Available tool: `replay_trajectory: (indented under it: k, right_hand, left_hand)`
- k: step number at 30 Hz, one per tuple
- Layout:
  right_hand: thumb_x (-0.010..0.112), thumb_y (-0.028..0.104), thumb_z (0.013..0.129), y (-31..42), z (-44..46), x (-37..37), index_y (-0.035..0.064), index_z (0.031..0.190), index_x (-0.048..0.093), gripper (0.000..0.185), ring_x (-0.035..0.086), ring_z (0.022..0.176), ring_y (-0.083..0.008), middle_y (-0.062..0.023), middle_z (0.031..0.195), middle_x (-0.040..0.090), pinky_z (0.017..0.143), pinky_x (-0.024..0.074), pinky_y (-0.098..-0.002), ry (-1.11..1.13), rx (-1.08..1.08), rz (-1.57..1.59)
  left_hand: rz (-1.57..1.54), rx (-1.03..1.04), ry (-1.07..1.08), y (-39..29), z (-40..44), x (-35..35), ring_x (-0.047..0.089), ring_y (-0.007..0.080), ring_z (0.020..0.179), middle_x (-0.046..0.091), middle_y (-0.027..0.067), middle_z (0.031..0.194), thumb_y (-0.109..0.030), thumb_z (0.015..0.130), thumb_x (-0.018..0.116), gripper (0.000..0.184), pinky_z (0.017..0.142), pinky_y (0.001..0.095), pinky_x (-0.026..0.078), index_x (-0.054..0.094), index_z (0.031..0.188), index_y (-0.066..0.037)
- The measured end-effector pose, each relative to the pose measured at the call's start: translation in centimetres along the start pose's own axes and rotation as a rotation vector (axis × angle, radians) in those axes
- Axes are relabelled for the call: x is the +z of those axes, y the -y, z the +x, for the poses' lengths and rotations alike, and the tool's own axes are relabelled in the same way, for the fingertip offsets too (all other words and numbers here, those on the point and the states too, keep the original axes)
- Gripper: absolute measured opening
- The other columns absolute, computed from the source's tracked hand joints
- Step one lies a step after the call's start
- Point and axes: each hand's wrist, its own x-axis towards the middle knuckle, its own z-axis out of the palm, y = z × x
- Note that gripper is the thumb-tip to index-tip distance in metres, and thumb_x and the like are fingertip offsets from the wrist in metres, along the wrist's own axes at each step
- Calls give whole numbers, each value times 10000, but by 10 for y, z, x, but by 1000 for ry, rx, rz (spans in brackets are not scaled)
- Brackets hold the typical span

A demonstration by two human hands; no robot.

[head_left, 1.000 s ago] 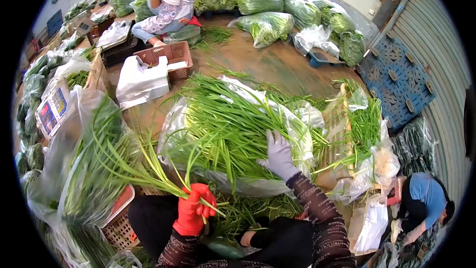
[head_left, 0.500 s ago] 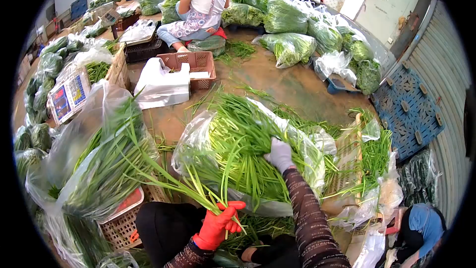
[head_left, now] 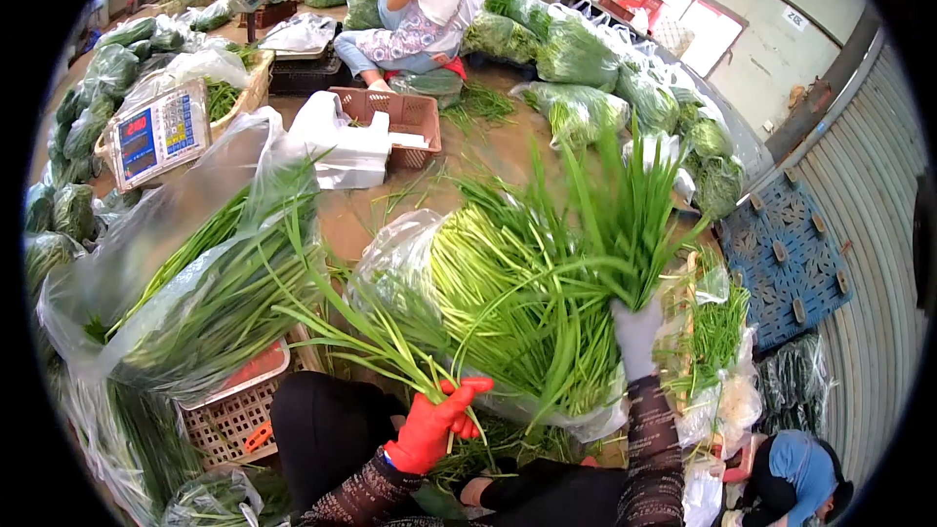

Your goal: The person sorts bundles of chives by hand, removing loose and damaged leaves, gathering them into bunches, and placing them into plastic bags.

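The right hand (head_left: 636, 337) is gripping a chive-like bunch (head_left: 630, 244), leaves pointing away, just right of the leafy pile (head_left: 503, 283); the left hand (head_left: 436, 427) is holding thin stalks (head_left: 418, 372).

The gray-gloved right hand (head_left: 637, 332), earlier laid on the heap of greens (head_left: 547, 332), raised a thick bunch of leaves (head_left: 630, 234) right of center frame, exposing more pale stalks (head_left: 473, 259).

Stalk heap (head_left: 517, 307) at centre, crate (head_left: 418, 115) behind it, bagged stalks (head_left: 224, 317) left, pallet (head_left: 786, 259) right
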Motion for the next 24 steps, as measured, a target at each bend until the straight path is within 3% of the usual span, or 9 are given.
replay_trajectory:
  k: [3,8,10,12,15,18,19,20,24]
  right_hand:
    - [702,200,661,72,34,-6,-43,1018,562,454,631,800,-338,-209,892,646,748,486,-396,14,60,-57]
    - [701,366,689,78,57,77,-23,1059,537,561,618,872,-368,-218,918,631,770,483,-391,250,241,-294]
    - [695,416,711,21,34,150,2,1202,469,681,586,996,-342,-246,1047,596,843,462,-377,477,123,-304]
    - [690,420,732,48,11,146,-3,1322,354,800,527,1107,-339,-262,1178,534,927,421,-372,816,108,-310]
    - [700,409,728,36,8,134,-3,1364,302,855,513,1131,-346,-261,1219,513,962,394,-359,784,26,-67]
    - [657,239,802,16,15,101,4,1343,352,664,510,1147,-313,-218,1300,465,961,397,-346,666,48,312]
    - [624,121,818,20,17,82,1,1328,377,580,528,1115,-256,-180,1304,467,926,427,-322,640,141,448]
    - [614,116,813,6,16,71,0,1323,393,568,547,1046,-194,-158,1152,561,873,450,-287,562,194,458]
    - [585,67,820,-49,-4,30,-9,1151,532,343,585,862,-165,-111,999,612,765,469,-265,156,302,354]
  left_hand:
    - [18,-31,13,0,2,-3,427,119,445,383,-13,495,-322,880,575,383,501,282,415,612,1066,11]
    - [80,-13,-80,-2,1,-1,400,96,416,367,-34,474,-311,898,549,356,469,270,402,613,1049,5]
    - [73,-3,-95,0,5,-6,404,98,414,366,-35,473,-310,897,551,356,468,273,406,613,1050,5]
    - [68,-9,-107,0,5,-11,408,101,413,364,-37,472,-309,896,553,356,467,275,410,613,1052,5]
    - [8,0,-107,1,7,-12,455,114,434,416,-14,486,-251,882,588,304,495,277,438,631,1039,5]
    - [-12,-7,-122,12,13,-14,463,116,436,427,-9,487,-254,880,589,314,495,272,442,630,1036,16]
    - [-11,-9,-123,16,14,-15,469,118,448,441,-6,501,-260,879,590,327,502,271,452,626,1035,26]
    - [-9,-22,-115,17,15,-15,469,118,448,441,-6,501,-260,879,590,327,502,271,452,626,1035,26]
    - [100,48,-155,21,17,-19,530,133,515,505,2,580,-289,868,593,323,534,287,472,629,1011,-1]
